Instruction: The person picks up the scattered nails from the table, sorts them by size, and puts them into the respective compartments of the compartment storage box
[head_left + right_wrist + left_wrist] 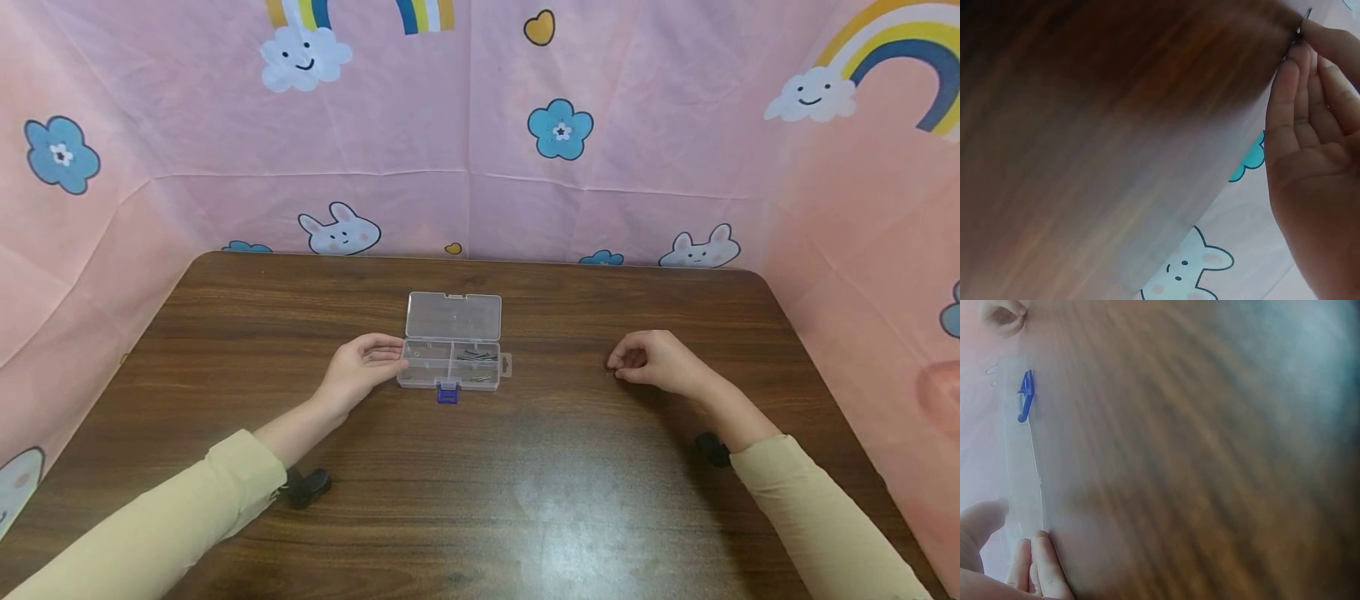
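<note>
A clear plastic compartment box (450, 387) with its lid (453, 317) raised stands on the table, a blue latch (447, 393) at its front. Several thin metal pins (477, 356) lie in its right compartments; one small item sits at the back left. My left hand (358, 368) holds the box's left end between thumb (985, 519) and fingers. To the right of the box, my right hand (660, 362) is low over the table. Between its thumb and fingertips it pinches a small thin dark metal pin (1309, 12), mostly hidden, whose exact kind is unclear.
A brown wood-grain table (465, 500) lies under both hands. Pink printed cloth (472, 100) hangs behind it and along both sides. Dark wrist devices (306, 487) sit near both sleeves. A hanging tab (506, 364) sticks out from the box's right end.
</note>
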### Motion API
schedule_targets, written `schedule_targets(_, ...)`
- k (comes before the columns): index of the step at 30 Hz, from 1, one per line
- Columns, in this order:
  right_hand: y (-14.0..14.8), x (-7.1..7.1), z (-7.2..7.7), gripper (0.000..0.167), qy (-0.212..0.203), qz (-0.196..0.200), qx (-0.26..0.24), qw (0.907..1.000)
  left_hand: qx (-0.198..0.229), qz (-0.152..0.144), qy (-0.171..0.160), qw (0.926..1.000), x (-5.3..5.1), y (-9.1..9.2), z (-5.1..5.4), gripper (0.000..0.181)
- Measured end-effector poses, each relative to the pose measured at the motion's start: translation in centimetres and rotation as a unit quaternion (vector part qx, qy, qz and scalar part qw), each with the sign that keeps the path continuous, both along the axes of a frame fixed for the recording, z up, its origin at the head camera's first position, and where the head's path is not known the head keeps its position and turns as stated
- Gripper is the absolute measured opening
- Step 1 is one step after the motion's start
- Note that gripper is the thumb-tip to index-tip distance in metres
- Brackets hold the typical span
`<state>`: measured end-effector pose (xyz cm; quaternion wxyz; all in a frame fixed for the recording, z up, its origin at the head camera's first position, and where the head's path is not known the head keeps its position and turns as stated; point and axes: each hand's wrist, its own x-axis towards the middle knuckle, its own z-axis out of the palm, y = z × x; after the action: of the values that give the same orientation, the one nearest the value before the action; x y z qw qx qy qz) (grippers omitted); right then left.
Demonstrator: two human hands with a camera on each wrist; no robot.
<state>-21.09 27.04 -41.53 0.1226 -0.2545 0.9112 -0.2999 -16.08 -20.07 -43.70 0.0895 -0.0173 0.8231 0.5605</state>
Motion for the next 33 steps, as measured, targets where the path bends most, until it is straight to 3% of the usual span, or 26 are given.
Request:
schedule_targets(19, -0.6, -0.1, 0.1, 0.014, 0.009, 0.000, 0.028, 0.9996, 0.000, 0.000, -0.004, 1.0000, 0.1, 0.1, 0.0, 0.046)
schedule_targets(33, -4.3, -1.3, 0.5, 0.013, 0.038, 0.009, -0.004, 0.9992, -0.006, -0.001, -0.003, 1.0000, 0.1, 0.2, 0.2, 0.046)
